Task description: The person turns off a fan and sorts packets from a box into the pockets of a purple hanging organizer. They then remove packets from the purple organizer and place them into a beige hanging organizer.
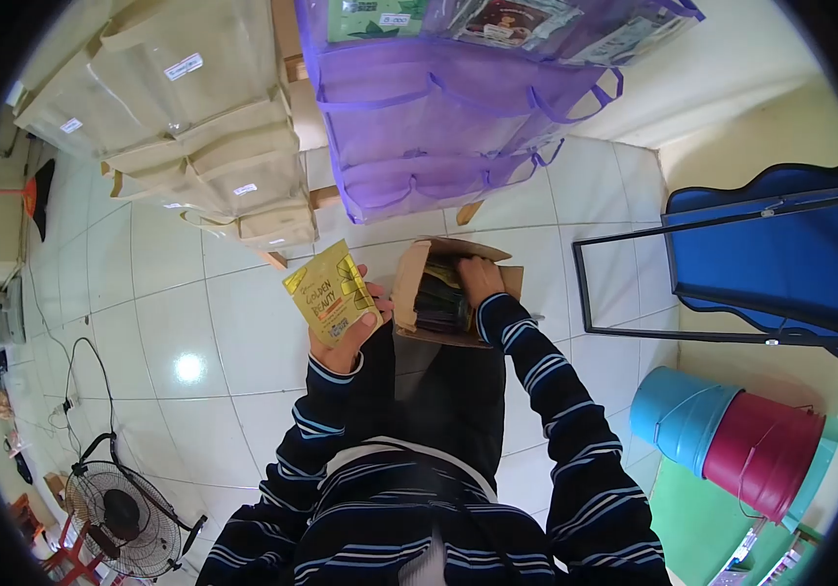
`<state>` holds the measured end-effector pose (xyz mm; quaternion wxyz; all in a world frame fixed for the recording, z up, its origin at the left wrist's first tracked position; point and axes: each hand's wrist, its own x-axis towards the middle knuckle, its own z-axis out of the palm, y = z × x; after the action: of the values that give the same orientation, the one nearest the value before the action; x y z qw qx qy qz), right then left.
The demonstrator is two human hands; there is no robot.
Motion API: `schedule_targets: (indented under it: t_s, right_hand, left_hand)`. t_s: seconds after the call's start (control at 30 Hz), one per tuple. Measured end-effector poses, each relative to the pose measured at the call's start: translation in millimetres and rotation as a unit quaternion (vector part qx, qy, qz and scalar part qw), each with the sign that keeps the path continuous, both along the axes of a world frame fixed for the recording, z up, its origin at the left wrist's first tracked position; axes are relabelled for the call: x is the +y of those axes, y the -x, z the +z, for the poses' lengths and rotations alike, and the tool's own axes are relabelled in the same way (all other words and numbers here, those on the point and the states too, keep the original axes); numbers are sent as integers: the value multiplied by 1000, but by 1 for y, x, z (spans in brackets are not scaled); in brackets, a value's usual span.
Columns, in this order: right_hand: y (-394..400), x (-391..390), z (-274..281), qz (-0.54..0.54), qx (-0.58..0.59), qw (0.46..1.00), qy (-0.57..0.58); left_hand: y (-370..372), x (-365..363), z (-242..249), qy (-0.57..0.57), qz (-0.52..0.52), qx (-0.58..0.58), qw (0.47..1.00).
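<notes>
The left hand (349, 327) clamps a gold packet (329, 296); the right (479, 279) reaches inside the box's rim (406, 291) (its grip hidden).

one head-worn view looks down over both hands (423, 293).

A gold packet (333, 293) is held by the left hand (346, 337), and dark packets (439, 301) in the cardboard box (411, 283) are reached by the right hand (481, 280).

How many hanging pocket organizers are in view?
2: the beige organizer at upper left and the purple organizer at upper center, beside it. Any behind them would be hidden.
</notes>
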<state>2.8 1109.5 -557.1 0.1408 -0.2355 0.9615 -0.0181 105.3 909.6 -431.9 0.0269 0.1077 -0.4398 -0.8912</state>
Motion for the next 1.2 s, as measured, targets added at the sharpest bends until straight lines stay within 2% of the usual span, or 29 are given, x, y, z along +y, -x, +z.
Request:
schedule_targets:
  t_s: [0.3,0.4,0.47,0.5,0.57,0.6,0.63,0.67,0.8,0.87,0.9,0.93,0.97,1.0,1.03,1.07,1.1,1.13,1.17,1.2]
  right_hand:
    - [-4,-7,-8,-49,25,998,9]
    - [-4,-1,-2,-58,41,995,69]
    - [-5,5,8,-84,85,976,181]
    - [-5,8,21,-85,85,976,180]
    - [-3,17,56,-137,72,935,318]
    - [-3,20,79,-137,74,935,317]
    - [-4,24,104,-197,-83,885,413]
    - [-6,29,124,-249,-235,800,493]
    - [-14,39,167,-220,-297,763,530]
    - [-22,37,183,-193,-352,714,574]
    - [-25,35,187,-183,-345,726,566]
    - [-29,32,190,-170,-334,740,559]
    - [-35,26,198,-161,-339,742,555]
    - [-36,19,210,-156,-347,744,550]
    - [-30,15,228,-139,-330,751,555]
    - [-29,11,245,-146,-331,781,509]
    - [-28,8,257,-157,-332,809,460]
    - [-19,12,267,-121,-231,841,473]
    - [-4,19,280,-85,-129,864,480]
    - [7,22,313,-107,-88,795,590]
  left_hand:
    - [-4,7,6,8,-20,0,1000]
    - [-5,7,6,16,-32,-18,999]
    - [-6,8,6,16,-35,-10,999]
    - [-6,8,5,15,-36,-10,999]
    - [-4,6,1,-63,-64,-26,996]
    - [-3,6,-1,-64,-65,-24,996]
    - [-3,5,-4,-61,-73,-26,995]
    - [-2,6,-7,-57,-81,-26,995]
    - [0,11,-5,-111,-136,-10,984]
    - [-4,20,14,-137,-159,6,978]
    - [-7,24,24,-163,-171,-9,972]
    - [-3,23,18,-185,-231,54,954]
    - [-2,28,32,-196,-228,61,952]
    - [4,29,26,-214,-274,95,933]
    - [3,29,36,-113,-265,94,953]
    - [3,30,50,-105,-266,113,952]
    - [2,31,64,-42,-228,141,963]
    - [1,32,71,21,-188,167,968]
    - [2,32,72,9,-169,195,966]
    - [3,30,77,12,-168,209,963]
